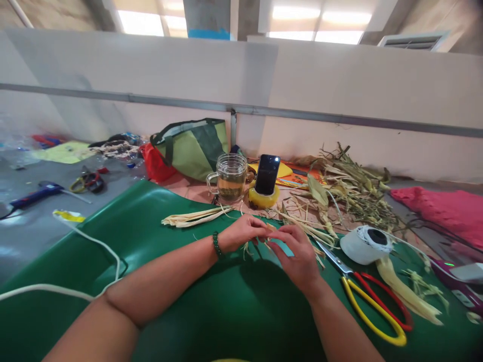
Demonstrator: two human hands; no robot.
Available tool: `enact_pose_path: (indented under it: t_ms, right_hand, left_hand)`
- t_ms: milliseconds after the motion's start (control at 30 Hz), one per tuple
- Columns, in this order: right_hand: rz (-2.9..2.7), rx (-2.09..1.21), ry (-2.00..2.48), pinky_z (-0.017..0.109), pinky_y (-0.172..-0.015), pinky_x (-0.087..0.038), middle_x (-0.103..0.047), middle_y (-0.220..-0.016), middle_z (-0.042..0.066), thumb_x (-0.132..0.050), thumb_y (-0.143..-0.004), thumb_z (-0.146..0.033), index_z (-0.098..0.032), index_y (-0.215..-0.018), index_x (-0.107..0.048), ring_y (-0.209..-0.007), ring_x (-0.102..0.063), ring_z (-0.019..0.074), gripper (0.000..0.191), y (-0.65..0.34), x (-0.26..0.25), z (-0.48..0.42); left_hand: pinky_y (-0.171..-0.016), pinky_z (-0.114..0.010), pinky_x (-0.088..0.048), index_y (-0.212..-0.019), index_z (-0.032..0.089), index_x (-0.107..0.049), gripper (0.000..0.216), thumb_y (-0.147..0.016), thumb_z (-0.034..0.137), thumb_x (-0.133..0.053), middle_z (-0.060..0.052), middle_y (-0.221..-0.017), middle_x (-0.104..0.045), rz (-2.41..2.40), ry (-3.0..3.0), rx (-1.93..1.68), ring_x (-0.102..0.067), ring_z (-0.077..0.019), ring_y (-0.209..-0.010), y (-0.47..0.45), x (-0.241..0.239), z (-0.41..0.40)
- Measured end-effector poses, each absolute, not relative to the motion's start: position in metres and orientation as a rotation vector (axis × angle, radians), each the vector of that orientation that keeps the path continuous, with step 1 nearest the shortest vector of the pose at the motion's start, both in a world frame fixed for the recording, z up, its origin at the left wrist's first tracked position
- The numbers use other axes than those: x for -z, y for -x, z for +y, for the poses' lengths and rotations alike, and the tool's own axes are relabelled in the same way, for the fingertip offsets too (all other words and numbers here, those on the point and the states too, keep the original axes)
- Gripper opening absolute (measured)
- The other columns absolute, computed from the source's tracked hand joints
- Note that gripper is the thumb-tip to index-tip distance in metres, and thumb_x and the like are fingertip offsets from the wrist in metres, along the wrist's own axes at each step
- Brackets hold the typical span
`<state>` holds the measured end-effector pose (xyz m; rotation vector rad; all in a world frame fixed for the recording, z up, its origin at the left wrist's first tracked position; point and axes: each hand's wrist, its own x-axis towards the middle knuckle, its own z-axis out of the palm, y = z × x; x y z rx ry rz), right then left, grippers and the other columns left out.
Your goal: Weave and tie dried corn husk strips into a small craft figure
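My left hand (243,234), with a green bead bracelet (216,244) at the wrist, pinches thumb against fingers. Facing it, my right hand (296,251) is closed at the fingertips, which meet those of the left. Between them is a small piece of pale dried husk (270,228), mostly hidden by the fingers; thin frayed ends (247,249) hang below. Behind the left hand lies a bundle of pale husk strips (194,217) on the green mat (166,281). More loose strips lie just beyond the right hand. Large scissors (349,274) with red and yellow handles rest to its right.
A glass mug (231,181) of liquid and a phone (267,173) on a yellow stand (264,197) are behind my hands. At right are a white roll (362,246) and a dried plant heap (358,186). A white cord (41,287) crosses the left side, near a glue gun (37,195).
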<state>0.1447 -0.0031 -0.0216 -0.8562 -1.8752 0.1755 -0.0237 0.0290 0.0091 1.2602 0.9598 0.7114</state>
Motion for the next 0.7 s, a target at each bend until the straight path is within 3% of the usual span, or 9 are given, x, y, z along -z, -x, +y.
enact_pose_path:
  t_ms: [233, 333, 467, 600, 700]
  right_hand:
    - [-1.79, -0.379, 0.984, 0.032, -0.068, -0.051, -0.06, -0.081, 0.004, -0.061, -0.083, -0.03, -0.023, -0.073, -0.067, -0.077, -0.059, 0.0178, 0.012, -0.1434, 0.0225, -0.0045]
    - [-1.715, -0.574, 1.058, 0.027, -0.06, -0.052, -0.062, -0.079, 0.005, -0.062, -0.082, -0.036, -0.021, -0.07, -0.064, -0.074, -0.06, 0.0169, 0.02, -0.1417, 0.0222, -0.007]
    - [-1.578, -0.744, 1.149, 0.023, -0.048, -0.049, -0.06, -0.065, 0.0, -0.068, -0.075, -0.039, -0.019, -0.069, -0.059, -0.055, -0.057, 0.0128, 0.023, -0.1403, 0.0225, -0.0067]
    - [-1.597, -0.563, 1.125, 0.022, -0.044, -0.047, -0.058, -0.06, -0.002, -0.069, -0.076, -0.037, -0.019, -0.066, -0.058, -0.05, -0.055, 0.0113, 0.023, -0.1402, 0.0228, -0.0061]
    - [-1.711, -0.325, 1.012, 0.022, -0.05, -0.05, -0.06, -0.062, -0.001, -0.064, -0.082, -0.03, -0.02, -0.069, -0.061, -0.054, -0.057, 0.0112, 0.016, -0.1401, 0.0238, -0.0068]
  left_hand:
    - [-0.051, -0.02, -0.036, -0.065, 0.01, -0.069, 0.029, -0.06, 0.039, -0.074, -0.001, -0.057, -0.059, 0.949, -1.274, -0.74, -0.047, -0.0069, -0.053, 0.0221, -0.0082, 0.0265]
    - [-0.051, -0.019, -0.036, -0.064, 0.01, -0.068, 0.031, -0.06, 0.04, -0.075, 0.0, -0.055, -0.058, 0.933, -1.31, -0.707, -0.047, -0.0064, -0.052, 0.0223, -0.0079, 0.0268]
    - [-0.052, -0.019, -0.038, -0.065, 0.01, -0.067, 0.034, -0.062, 0.043, -0.074, 0.001, -0.053, -0.057, 0.896, -1.308, -0.653, -0.048, -0.0065, -0.052, 0.0227, -0.0089, 0.0255]
    - [-0.056, -0.019, -0.041, -0.067, 0.01, -0.068, 0.031, -0.063, 0.041, -0.074, 0.0, -0.056, -0.06, 0.879, -1.258, -0.613, -0.051, -0.007, -0.054, 0.0244, -0.0097, 0.0261]
    - [-0.056, -0.019, -0.041, -0.068, 0.01, -0.068, 0.027, -0.061, 0.035, -0.076, 0.0, -0.059, -0.062, 0.866, -1.216, -0.578, -0.053, -0.007, -0.055, 0.0263, -0.0079, 0.0293]
